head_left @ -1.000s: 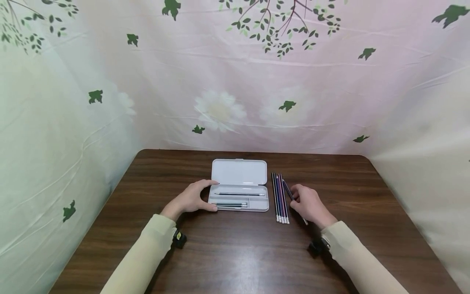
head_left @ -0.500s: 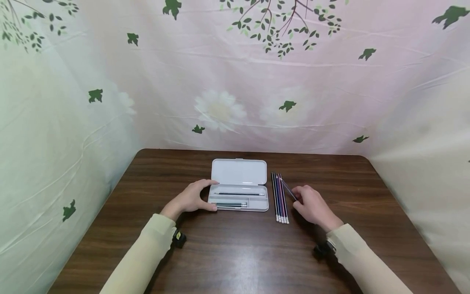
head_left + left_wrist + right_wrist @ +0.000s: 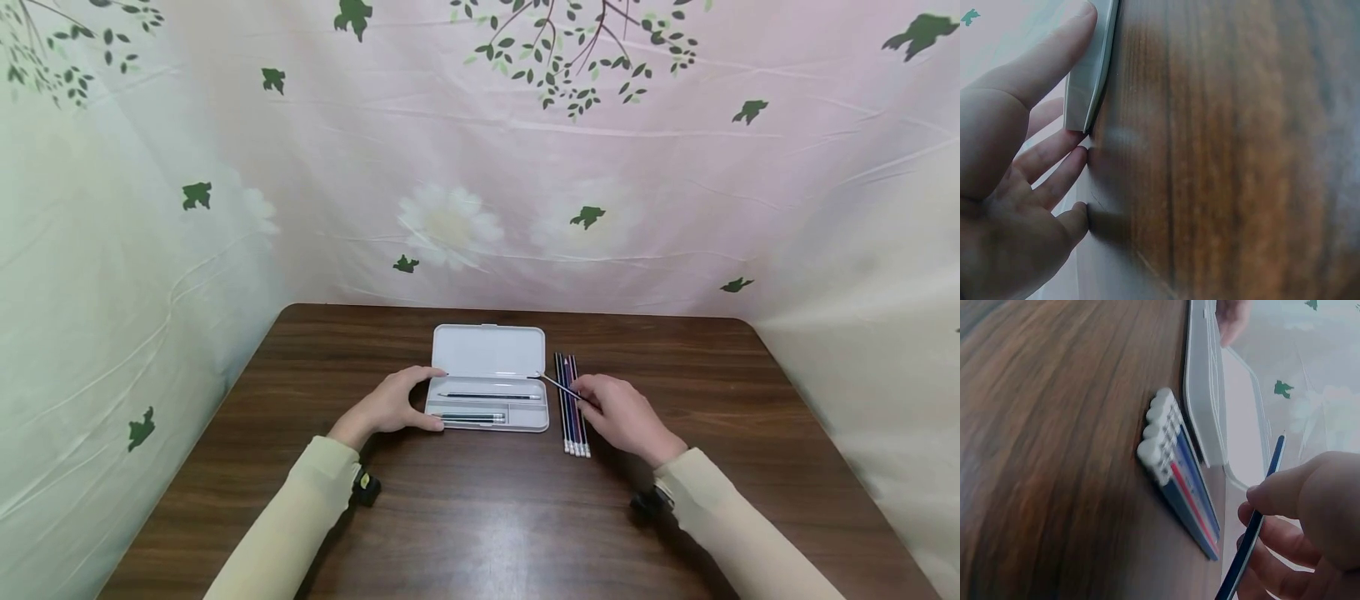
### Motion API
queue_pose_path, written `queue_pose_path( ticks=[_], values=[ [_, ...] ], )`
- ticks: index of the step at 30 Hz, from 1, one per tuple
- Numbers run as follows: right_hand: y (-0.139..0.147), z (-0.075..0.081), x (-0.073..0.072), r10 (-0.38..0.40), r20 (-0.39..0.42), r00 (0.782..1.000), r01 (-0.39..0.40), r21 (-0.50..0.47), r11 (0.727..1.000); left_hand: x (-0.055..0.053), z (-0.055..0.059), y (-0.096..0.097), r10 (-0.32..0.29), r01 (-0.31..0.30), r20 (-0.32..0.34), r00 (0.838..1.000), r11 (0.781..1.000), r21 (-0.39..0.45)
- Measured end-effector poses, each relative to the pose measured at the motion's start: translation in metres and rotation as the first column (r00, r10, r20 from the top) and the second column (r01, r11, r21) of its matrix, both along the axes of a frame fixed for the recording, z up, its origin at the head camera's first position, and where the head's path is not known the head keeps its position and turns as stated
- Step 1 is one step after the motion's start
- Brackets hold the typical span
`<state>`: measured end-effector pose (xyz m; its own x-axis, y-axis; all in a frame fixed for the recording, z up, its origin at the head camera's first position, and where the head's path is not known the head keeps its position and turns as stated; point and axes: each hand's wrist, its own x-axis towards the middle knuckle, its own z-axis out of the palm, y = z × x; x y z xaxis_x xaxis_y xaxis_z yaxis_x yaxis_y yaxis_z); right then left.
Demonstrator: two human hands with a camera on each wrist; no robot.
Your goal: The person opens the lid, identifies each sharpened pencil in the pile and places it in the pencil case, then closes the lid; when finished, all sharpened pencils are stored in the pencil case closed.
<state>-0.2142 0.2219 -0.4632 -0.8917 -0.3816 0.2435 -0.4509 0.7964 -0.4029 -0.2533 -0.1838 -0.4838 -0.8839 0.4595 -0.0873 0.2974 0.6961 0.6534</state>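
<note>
Head view: a person in cream sleeves [image 3: 273, 521] works at a dark brown wood-grain worktop [image 3: 480, 508]. A white pencil case [image 3: 528, 417] lies near the middle, its lid [image 3: 489, 350] open on the far side. Inside, one long pencil [image 3: 489, 396] lies in the far compartment, and shorter-looking pencils [image 3: 471, 417] lie in the near left compartment. The left hand [image 3: 392, 403] spans the case's left end, its grip closed across it with the thumb at the near corner and a finger at the far one. The right hand [image 3: 624, 417] pinches a dark pencil [image 3: 558, 386], held slantwise above a row of pencils [image 3: 569, 417] just right of the case. The held pencil points left, to the case's hinge side; whether it touches there cannot be told. The row's white eraser ends face the person. Behind stands a pale cloth [image 3: 480, 158] printed with leaves, birds and daisies.

Left wrist view: the thumb lies along the case's near wall; the other fingers are bent behind its end, some fingertips at the worktop.

Right wrist view: thumb and fingertips clamp the dark blue pencil, sharpened tip outward. The row, with one red pencil showing, rests on the worktop beside the case.
</note>
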Motion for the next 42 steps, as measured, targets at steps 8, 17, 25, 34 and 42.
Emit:
queue_pose_path(
  ticks=[8, 17, 25, 34, 42],
  values=[
    [-0.019, 0.004, -0.006, 0.064, -0.072, 0.995, -0.06, 0.049, 0.997, 0.001, 0.003, 0.001, 0.005, -0.005, 0.001, 1.0, 1.0, 0.008],
    [-0.051, 0.001, -0.023, 0.13, -0.051, 0.99, -0.128, 0.044, 0.991, 0.0, 0.002, 0.0, -0.002, 0.002, -0.002, 1.0, 1.0, -0.007],
    [-0.09, 0.0, -0.036, 0.199, -0.019, 0.98, -0.197, 0.089, 0.976, 0.0, 0.0, 0.0, -0.007, 0.007, -0.005, 1.0, 1.0, -0.002],
    [-0.117, 0.001, -0.047, 0.215, -0.034, 0.976, -0.208, 0.149, 0.967, -0.003, 0.001, 0.002, 0.003, -0.003, -0.002, 1.0, 1.0, 0.009],
    [-0.102, 0.004, -0.039, 0.193, -0.018, 0.981, -0.191, 0.082, 0.978, -0.002, 0.0, 0.001, 0.007, -0.007, -0.002, 1.0, 1.0, -0.007]
  ],
)
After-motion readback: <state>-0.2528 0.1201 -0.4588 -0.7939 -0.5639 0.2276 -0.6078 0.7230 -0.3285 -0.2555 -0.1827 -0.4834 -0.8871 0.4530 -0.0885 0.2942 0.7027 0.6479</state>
